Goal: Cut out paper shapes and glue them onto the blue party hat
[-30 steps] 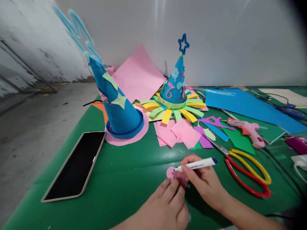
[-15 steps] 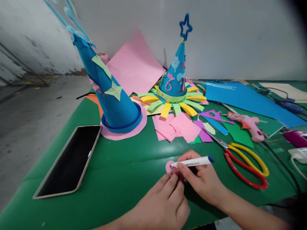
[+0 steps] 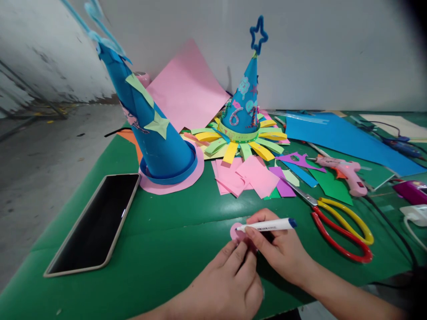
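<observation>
A small pink paper cutout (image 3: 234, 232) with a rounded edge lies on the green tabletop, part of it hidden under my fingers. My left hand (image 3: 230, 280) is closed, its fingertips together and pressing on the near side of the cutout. Pinched in my right hand (image 3: 283, 253) is a white marker (image 3: 271, 225) with a dark blue end, lying at a low slant. Its tip meets the cutout's face. Just beyond my hands are several pink paper pieces (image 3: 256, 176), and scissors (image 3: 336, 226) with red and yellow handles lie to the right.
On the left are a phone (image 3: 95, 224) and a tall blue paper cone hat (image 3: 160, 149). A smaller decorated cone hat (image 3: 242, 111) stands at the back. A pink glue gun (image 3: 347, 171), its cord and blue sheets (image 3: 347, 140) occupy the right side.
The marker's tip has shifted very slightly on the pink cutout. Both hands keep nearly the same place and grip.
</observation>
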Motion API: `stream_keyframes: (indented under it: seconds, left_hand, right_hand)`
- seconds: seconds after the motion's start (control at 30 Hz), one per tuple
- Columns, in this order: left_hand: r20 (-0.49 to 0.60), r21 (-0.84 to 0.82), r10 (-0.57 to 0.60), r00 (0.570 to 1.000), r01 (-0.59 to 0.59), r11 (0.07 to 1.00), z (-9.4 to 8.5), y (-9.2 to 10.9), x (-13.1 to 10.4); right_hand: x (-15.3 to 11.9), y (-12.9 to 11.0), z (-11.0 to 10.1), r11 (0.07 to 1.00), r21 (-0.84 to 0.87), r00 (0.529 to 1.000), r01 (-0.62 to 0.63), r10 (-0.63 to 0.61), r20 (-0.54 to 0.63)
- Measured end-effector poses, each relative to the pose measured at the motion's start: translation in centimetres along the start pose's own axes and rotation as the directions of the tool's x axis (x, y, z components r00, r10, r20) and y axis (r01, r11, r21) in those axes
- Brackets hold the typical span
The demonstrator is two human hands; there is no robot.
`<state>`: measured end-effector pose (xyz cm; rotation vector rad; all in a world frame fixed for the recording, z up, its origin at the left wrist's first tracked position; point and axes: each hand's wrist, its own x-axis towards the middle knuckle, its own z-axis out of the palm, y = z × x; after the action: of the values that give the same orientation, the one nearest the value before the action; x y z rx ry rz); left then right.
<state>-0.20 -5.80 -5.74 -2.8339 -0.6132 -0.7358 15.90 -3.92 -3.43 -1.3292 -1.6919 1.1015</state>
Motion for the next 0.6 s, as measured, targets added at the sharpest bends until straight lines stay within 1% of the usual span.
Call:
stream_keyframes:
  seconds: [0.17, 0.43, 0.6]
  left_hand:
    - [0.009, -0.003, 0.0, 1.0, 0.0, 1.0, 0.01, 0.01, 0.07]
    - [-0.029, 0.008, 0.002, 1.0, -0.001, 1.0, 0.27, 0.1, -0.11]
    - [-0.032, 0.004, 0.006, 0.999, -0.006, 1.0, 0.23, -0.01, -0.1]
  right_hand:
    - [0.03, 0.08, 0.09, 1.0, -0.02, 1.0, -0.002, 0.002, 0.003]
    - [-0.03, -0.11, 0.04, 1.0, 0.007, 0.999, -0.012, 0.012, 0.043]
    - [-0.18, 0.14, 0.04, 0.999, -0.02, 0.998, -0.031, 0.033, 0.058]
